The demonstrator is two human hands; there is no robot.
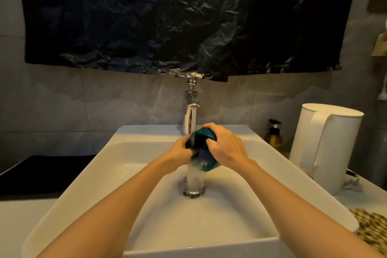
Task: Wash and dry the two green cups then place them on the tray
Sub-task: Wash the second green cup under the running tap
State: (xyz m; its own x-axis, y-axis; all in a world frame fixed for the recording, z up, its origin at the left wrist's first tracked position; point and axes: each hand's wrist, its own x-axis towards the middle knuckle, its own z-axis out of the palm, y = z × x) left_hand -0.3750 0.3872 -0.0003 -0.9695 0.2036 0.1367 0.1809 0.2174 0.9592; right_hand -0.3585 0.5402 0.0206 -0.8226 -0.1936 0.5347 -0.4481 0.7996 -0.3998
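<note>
Head view: 2 grips close on 1 green cup (203, 135), held tilted under 1 faucet (190, 115) above the middle of the sink (230, 222). The right grip (225, 146) wraps curled fingers round the cup's outside. The left grip (180, 153) is curled at the cup's mouth, its fingertips hidden against it. 1 stream of water (194, 178) falls past the cup to 1 drain (193, 192). On the tabletop to the right stand 1 amber pump bottle (274, 138) and 1 white kettle (328, 148), near each other. 1 black plastic sheet (167, 16) hangs behind.
</note>
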